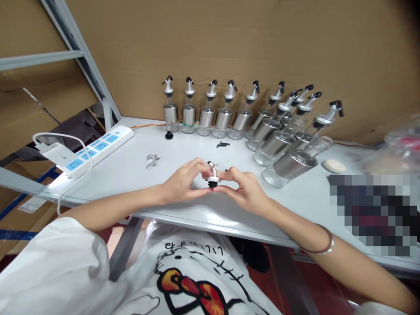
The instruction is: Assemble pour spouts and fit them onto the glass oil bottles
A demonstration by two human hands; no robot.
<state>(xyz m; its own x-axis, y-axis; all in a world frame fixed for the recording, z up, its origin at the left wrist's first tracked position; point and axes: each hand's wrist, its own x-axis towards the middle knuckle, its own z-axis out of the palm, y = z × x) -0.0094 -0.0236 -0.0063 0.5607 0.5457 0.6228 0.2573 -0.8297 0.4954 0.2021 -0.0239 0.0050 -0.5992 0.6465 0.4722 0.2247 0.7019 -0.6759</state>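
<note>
Both hands meet over the near edge of a white table [138,168]. My left hand [182,181] and my right hand [244,188] pinch a small silver pourer spout with a black stopper [212,176] between fingertips and thumbs, spout upright and tilted left. Behind them, a row of several glass oil bottles with steel sleeves and black-tipped pourers [223,118] stands along the cardboard wall. Loose parts lie on the table: a metal spout [152,159], a black stopper [169,135] and a black lever piece [223,144].
A white and blue power strip [95,148] with a plugged-in charger [54,151] and cable lies at the left. A pale oval object [334,166] and a clear plastic bag [398,151] sit at the right. Grey shelf frame [82,57] stands at the back left.
</note>
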